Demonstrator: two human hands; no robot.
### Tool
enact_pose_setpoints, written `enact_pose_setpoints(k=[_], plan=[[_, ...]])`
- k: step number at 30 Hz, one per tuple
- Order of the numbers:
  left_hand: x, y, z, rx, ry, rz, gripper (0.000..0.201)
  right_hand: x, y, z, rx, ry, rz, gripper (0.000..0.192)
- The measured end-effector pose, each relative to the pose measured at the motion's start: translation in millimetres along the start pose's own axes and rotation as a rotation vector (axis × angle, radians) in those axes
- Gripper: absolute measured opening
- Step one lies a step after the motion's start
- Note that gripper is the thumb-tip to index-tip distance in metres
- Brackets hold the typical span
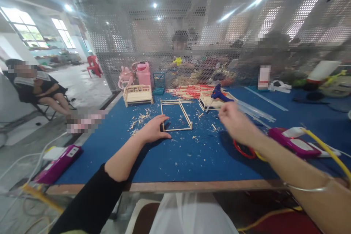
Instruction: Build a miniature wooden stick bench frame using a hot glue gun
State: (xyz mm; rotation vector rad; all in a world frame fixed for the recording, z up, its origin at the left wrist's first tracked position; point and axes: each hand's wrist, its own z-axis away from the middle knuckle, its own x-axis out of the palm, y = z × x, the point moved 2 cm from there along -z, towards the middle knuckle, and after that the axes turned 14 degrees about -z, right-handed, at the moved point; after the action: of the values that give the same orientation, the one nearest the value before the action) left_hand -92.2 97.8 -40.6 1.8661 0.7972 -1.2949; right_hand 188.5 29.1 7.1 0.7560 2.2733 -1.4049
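Observation:
A flat rectangular frame of thin pale wooden sticks (177, 129) lies on the blue table, with a short upright peg at its near right corner. My left hand (155, 128) rests beside its near left corner, thumb and fingers apart around that corner. My right hand (236, 119) is raised over the table to the right, fingers curled together; whatever may be in them is hidden. Just beyond it a blue glue gun (221, 94) stands in front of a small wooden stick bench (204, 100). A finished-looking miniature wooden bench (138, 95) stands at the back left.
Wood scraps (141, 117) litter the blue table (170, 161). Red-tipped sticks (189, 91) lie at the back before a perforated screen (164, 36). Clear glue sticks (256, 111), a purple power strip (294, 142) and cables are on the right. A person (41, 87) sits at left.

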Motion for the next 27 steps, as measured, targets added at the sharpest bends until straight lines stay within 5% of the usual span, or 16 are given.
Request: enact_pose_setpoints(k=[3,6,8,12,14,16,18,21,24,27], plan=[[-5.4,-4.6,4.8,-0.012,-0.004,-0.076,0.061,50.3,19.4,0.5,-0.161,-0.361,0.108,0.017],[-6.8,-6.8,6.9,-0.037,-0.040,-0.118,0.041,59.2,25.7,-2.5,-0.232,-0.468,0.134,0.022],[-5.6,-5.9,6.4,-0.035,-0.046,-0.122,0.031,38.0,24.9,-7.6,-0.165,-0.293,0.143,0.023],[-5.4,-2.2,5.0,-0.035,-0.031,-0.115,0.027,-41.1,16.1,-11.7,0.005,0.402,0.161,0.017],[-11.3,0.1,5.8,-0.048,0.064,-0.096,0.043,-76.5,11.4,-6.3,0.024,0.764,0.003,0.012],[-21.6,4.5,8.6,-0.079,0.249,-0.061,0.050,-93.0,8.8,1.1,0.009,0.876,-0.109,0.011],[-31.9,14.7,14.2,-0.088,0.453,-0.013,0.042,-84.9,7.3,8.9,-0.027,0.664,-0.045,0.013],[-35.3,46.6,26.0,0.025,0.571,0.004,0.038,-31.2,4.3,26.5,-0.153,-0.046,0.107,0.022],[-17.8,87.2,39.4,0.199,0.285,-0.148,0.032,25.9,-5.4,47.4,-0.264,-0.449,0.181,0.030],[-0.6,103.1,55.5,0.224,-0.026,-0.337,0.030,48.7,-15.0,54.1,-0.285,-0.595,0.223,0.029]])
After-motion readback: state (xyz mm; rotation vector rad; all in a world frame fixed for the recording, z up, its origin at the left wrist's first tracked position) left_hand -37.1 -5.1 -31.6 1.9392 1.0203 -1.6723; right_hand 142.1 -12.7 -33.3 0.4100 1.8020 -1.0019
